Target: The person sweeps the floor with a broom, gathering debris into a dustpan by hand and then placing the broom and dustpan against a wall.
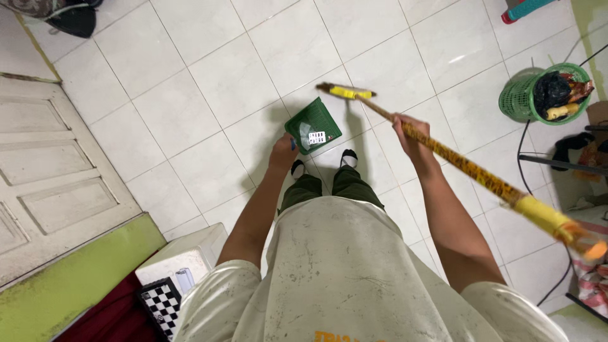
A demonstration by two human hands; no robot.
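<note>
One green ribbed dustpan (312,125), white label stuck inside

White tiled floor (209,76), panelled door (44,158), green wastebasket (522,98).

Both arms extend downward, elbows slightly bent. Left hand (282,152) closed in a grip (fingers hidden from view). Right hand (407,134) clenched, farther right, wrist straight.

Open floor tiles (209,95) ahead; green basket (522,95) crowds the right.
</note>
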